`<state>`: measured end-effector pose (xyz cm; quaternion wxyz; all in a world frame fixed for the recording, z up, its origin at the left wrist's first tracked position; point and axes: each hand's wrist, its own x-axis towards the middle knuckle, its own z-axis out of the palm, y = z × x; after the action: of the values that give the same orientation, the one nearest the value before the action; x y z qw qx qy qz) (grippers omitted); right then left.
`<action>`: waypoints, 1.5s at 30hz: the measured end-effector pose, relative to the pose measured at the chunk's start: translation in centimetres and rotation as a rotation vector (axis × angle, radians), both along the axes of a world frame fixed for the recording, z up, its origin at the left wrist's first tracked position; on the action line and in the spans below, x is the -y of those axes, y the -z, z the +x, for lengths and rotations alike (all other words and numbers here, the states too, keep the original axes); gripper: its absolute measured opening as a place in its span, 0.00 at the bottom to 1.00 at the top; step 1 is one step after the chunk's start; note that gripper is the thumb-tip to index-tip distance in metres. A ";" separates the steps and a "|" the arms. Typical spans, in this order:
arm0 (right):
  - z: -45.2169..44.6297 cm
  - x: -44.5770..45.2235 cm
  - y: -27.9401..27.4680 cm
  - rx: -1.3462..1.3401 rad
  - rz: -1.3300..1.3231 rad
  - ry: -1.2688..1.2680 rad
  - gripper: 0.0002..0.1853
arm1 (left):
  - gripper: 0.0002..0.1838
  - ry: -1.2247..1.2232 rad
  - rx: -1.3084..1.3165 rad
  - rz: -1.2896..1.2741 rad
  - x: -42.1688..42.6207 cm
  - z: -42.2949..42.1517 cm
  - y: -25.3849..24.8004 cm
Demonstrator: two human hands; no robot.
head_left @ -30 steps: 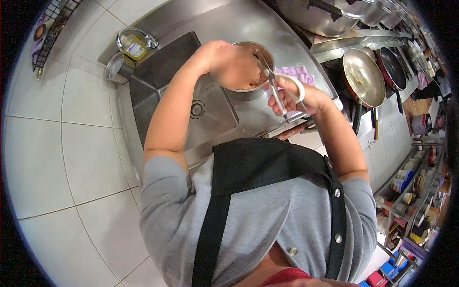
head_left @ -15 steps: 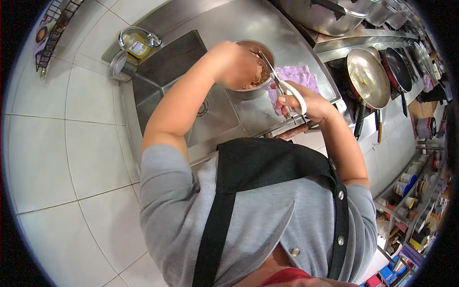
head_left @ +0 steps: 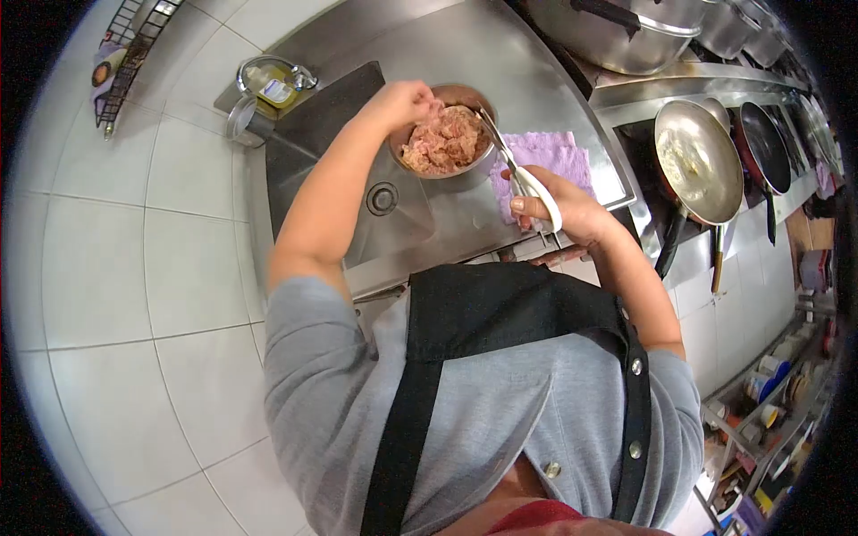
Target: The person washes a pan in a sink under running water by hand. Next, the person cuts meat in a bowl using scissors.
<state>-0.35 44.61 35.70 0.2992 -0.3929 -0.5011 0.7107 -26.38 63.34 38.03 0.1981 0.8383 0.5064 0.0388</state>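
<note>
My left hand [head_left: 408, 103] is over the left rim of a round metal bowl [head_left: 452, 175], its fingers bent together on a bit of the pinkish meat. Chopped or ground-looking raw meat [head_left: 447, 141] fills much of the bowl. On the right, my right hand [head_left: 559, 201] grips white-handled scissors [head_left: 536, 192], whose blades point up and left to the bowl's right edge. Just under and beside the scissors lies a purple cloth [head_left: 559, 156] on the steel counter.
A steel sink [head_left: 313, 134] with a drain is left of the bowl. Behind it stand a bottle of yellow liquid [head_left: 273, 87] and a metal pot [head_left: 248, 122]. Pans [head_left: 699, 163] rest on the stove at right, below a large pot [head_left: 617, 36]. Shelves with containers are at lower right.
My left hand has drawn back from over the bowl to its left rim, uncovering the meat. The scissors have shifted slightly down and left with my right hand. The view has tilted a little.
</note>
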 end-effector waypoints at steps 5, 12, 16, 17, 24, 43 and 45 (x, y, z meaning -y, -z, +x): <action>0.0 -1.2 1.1 -0.022 0.084 -0.015 0.42 | 0.10 -0.223 0.821 -0.385 0.8 -0.9 -1.6; -1.2 -1.4 -0.9 0.456 0.479 0.108 0.50 | 0.13 -0.179 1.351 -0.859 5.0 0.4 -1.1; -2.6 -1.0 -2.4 0.528 0.493 0.104 0.50 | 0.27 -0.095 1.328 -0.829 7.2 0.5 -1.6; -3.0 -0.9 -2.2 0.537 0.494 0.101 0.50 | 0.31 -0.114 1.251 -0.774 7.5 0.3 -1.5; -5.9 0.0 -0.2 0.479 0.395 0.193 0.37 | 0.40 -0.097 0.964 -0.504 7.5 -2.1 -1.3; -6.5 2.0 -1.1 0.659 0.478 0.213 0.38 | 0.43 -0.030 0.790 -0.502 8.3 -2.2 -1.8; -6.4 1.9 -1.4 0.653 0.447 0.188 0.39 | 0.44 -0.072 0.957 -0.426 8.4 -2.0 -1.9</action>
<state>-6.71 42.69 37.13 0.2661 -0.5672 -0.6737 0.3919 -28.37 54.91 39.89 0.5719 0.6499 0.3847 0.3203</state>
